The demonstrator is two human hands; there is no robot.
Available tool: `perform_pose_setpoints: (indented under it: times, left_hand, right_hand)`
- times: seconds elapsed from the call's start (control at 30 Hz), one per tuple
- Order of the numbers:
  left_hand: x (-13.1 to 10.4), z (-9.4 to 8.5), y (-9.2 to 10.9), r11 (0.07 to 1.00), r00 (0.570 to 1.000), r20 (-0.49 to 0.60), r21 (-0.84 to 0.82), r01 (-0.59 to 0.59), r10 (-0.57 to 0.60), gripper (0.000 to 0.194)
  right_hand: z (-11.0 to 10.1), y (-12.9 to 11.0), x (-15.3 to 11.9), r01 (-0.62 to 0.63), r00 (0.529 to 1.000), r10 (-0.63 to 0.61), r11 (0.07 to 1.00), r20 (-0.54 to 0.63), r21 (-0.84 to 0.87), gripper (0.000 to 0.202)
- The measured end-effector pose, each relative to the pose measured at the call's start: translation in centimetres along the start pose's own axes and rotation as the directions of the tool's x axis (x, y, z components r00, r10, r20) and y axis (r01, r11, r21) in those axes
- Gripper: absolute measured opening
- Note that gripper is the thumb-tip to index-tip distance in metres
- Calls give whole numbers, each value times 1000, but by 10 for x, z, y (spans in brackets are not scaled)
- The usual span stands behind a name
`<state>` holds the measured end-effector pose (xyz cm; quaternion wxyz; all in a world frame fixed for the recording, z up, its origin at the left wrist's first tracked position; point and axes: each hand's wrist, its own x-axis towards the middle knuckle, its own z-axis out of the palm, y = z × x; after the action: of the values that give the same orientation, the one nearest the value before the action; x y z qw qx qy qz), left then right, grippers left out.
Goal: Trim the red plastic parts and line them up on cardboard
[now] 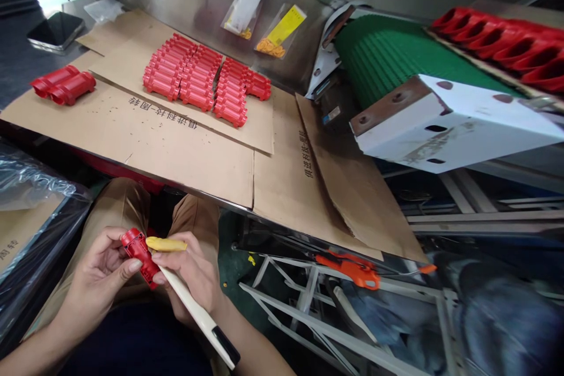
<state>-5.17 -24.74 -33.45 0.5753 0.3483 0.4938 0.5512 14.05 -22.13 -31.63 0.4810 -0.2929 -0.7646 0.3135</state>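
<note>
Low in the head view, above my lap, my left hand grips a red plastic part between thumb and fingers. My right hand is closed round a long white tool with a black end, which slants down to the right. A yellow cover sits at the index fingertip of my right hand. The fingers of my right hand are against or very near the red part's right side; the tool's tip is hidden there.
Rows of red parts lie on cardboard, with two more at the left near a phone. A green conveyor with a white metal end stands at the right. An orange tool hangs below.
</note>
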Motion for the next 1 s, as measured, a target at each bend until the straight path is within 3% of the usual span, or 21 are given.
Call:
perform_pose_setpoints:
  times: [0.03,0.1,0.17,0.23,0.3,0.37,0.43,0.47,0.5,0.53,0.57,0.63,0.67,0.7,0.8,1.0]
  left_hand:
    - [0,1,3,997,999,16,-55,53,-52,31]
    - [0,4,10,960,977,61,-182,212,-204,43]
    - [-2,6,18,889,928,107,-265,373,-358,49]
    - [-3,7,24,837,884,127,-285,467,-450,46]
    - [-4,8,28,820,858,132,-253,513,-496,40]
    - [-6,8,30,816,845,117,-223,534,-521,42]
    - [-8,9,31,835,863,102,-221,505,-495,54]
    - [-9,9,30,862,887,87,-211,461,-453,57]
    - [-10,8,30,903,920,56,-180,391,-388,56]
    - [-11,7,28,943,951,10,-124,308,-309,51]
    - [-11,6,26,972,972,-39,-63,228,-231,44]
    - [-11,3,22,991,985,-110,-19,129,-131,37]
    - [-10,1,20,991,984,-125,-51,122,-127,36]
    - [-9,0,18,985,981,-124,-104,138,-150,33]
    - [-5,-3,13,969,979,-64,-170,181,-194,29]
    - [-5,-7,9,985,989,-15,-90,146,-148,24]
  right_hand:
    - [-2,0,0,-18,1000,19,999,-23,46,16]
    - [-10,0,2,-144,980,173,955,-96,258,12]
    - [-18,0,5,-289,924,369,849,-105,442,17]
    - [-24,1,10,-441,857,512,789,-61,427,20]
    - [-23,1,13,-607,774,633,725,32,325,23]
    - [-17,3,13,-742,658,733,592,172,314,30]
    - [-8,4,10,-824,542,785,426,300,374,40]
    - [-5,3,8,-838,509,799,377,320,394,42]
    - [-2,2,6,-835,513,802,386,305,392,41]
    - [-1,1,4,-809,564,786,466,252,357,38]
    - [-1,-1,3,-746,656,735,600,168,289,32]
    - [-4,-6,1,-487,873,487,870,14,81,14]
    - [-6,-9,1,-330,944,330,944,-20,-10,10]
    - [-8,-10,1,-199,980,198,978,-28,-61,19]
    - [-12,-12,-1,-27,1000,26,998,-16,-51,36]
    - [-4,-5,-3,12,998,-13,1000,-57,-10,34]
